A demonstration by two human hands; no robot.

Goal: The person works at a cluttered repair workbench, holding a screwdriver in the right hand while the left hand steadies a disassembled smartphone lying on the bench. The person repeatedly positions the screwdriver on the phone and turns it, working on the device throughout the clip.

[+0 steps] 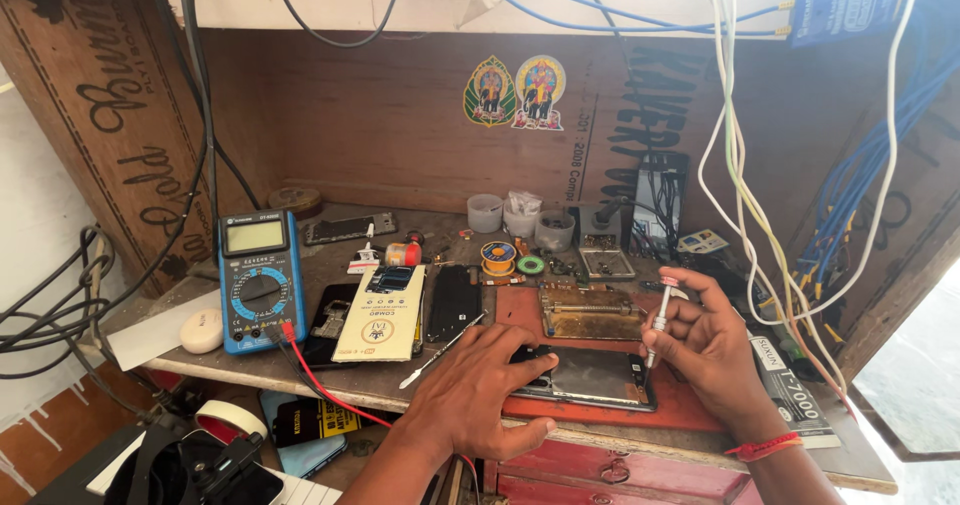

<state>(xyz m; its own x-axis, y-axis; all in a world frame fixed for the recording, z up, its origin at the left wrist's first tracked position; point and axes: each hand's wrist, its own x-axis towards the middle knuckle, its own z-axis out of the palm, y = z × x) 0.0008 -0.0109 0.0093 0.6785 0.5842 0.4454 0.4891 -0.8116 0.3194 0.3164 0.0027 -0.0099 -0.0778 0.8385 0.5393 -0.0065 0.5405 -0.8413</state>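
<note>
The left hand (480, 390) is pressing down on the near-left end of a flat dark smartphone with a glossy back panel (590, 377), fingers spread over its edge, pinning rather than clamping it. The phone is lying on a red work mat (520, 310) at the counter's (400, 385) front edge. The right hand (710, 350) is pinching a slim silver precision screwdriver (658, 327) upright, its tip meeting the phone's right end. The phone is judged light, stiff, slippery and fragile; it is best held by its side edges. Farther left, a blue digital multimeter (260, 280) is standing.
</note>
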